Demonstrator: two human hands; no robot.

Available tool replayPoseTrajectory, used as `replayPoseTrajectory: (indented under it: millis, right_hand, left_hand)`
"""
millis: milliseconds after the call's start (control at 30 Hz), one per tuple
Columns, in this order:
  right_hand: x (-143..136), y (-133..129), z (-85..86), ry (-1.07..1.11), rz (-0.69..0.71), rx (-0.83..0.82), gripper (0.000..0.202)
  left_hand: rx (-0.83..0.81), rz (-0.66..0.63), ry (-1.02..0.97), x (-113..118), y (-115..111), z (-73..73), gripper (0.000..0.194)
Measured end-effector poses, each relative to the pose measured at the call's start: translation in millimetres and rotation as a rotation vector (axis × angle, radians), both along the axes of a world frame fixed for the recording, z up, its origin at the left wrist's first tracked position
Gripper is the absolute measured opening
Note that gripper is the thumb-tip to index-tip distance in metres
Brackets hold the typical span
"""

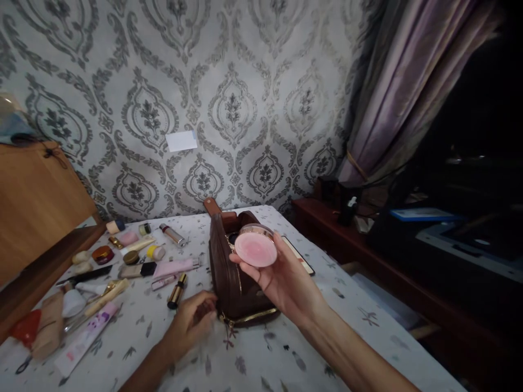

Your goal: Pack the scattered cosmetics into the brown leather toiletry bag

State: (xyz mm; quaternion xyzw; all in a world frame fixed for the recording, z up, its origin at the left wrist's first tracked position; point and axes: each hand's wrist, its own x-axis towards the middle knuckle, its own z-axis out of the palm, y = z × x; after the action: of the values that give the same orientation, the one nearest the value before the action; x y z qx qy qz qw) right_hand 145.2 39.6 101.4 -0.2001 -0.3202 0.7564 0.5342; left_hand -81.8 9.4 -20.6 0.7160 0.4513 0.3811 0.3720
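Pinched between the thumb and fingers of my right hand (pixel 286 275) is a round pink powder compact (pixel 256 249), raised over a dark brown handbag (pixel 223 272). The bag stands on the table with a gold zipper along its front and chain-like gold trim at its opening. My left hand (pixel 192 321) is beside the bag's lower left corner, fingers curled but apart, slightly blurred, with nothing seen in it. Just left of the bag lies a black and gold lipstick tube (pixel 177 291).
Several cosmetics, including a pink tube (pixel 174 267) and a white tube (pixel 85 338), spread over the left of the patterned tablecloth (pixel 163 365). A phone-like flat object (pixel 300 255) lies behind my right hand. A wooden panel (pixel 41 201) borders the left; dark red furniture (pixel 312 228) stands right.
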Motion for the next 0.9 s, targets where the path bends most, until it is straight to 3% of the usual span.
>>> replayPoseTrajectory:
  millis: [367,567,733,900]
  right_hand:
    - [-11.7,2.6,-2.1,0.067,0.077,-0.161,0.055]
    - [-16.7,-3.6,0.8,0.100,0.135,-0.158,0.053]
    - [-26.1,-11.6,-6.4,-0.020,0.067,0.059,0.052]
    - [-39.3,-24.2,-25.8,-0.395,-0.120,0.454,0.069]
  left_hand:
    - [0.062,-0.038,0.104,-4.0,0.4,-3.4,0.029]
    - [0.040,-0.056,0.142,-4.2,-0.6,-4.0,0.032]
    - [0.015,-0.042,-0.025,-4.1,-1.5,-2.2,0.039]
    - [-0.126,-0.051,-0.494,1.5,-4.2,10.4,0.059]
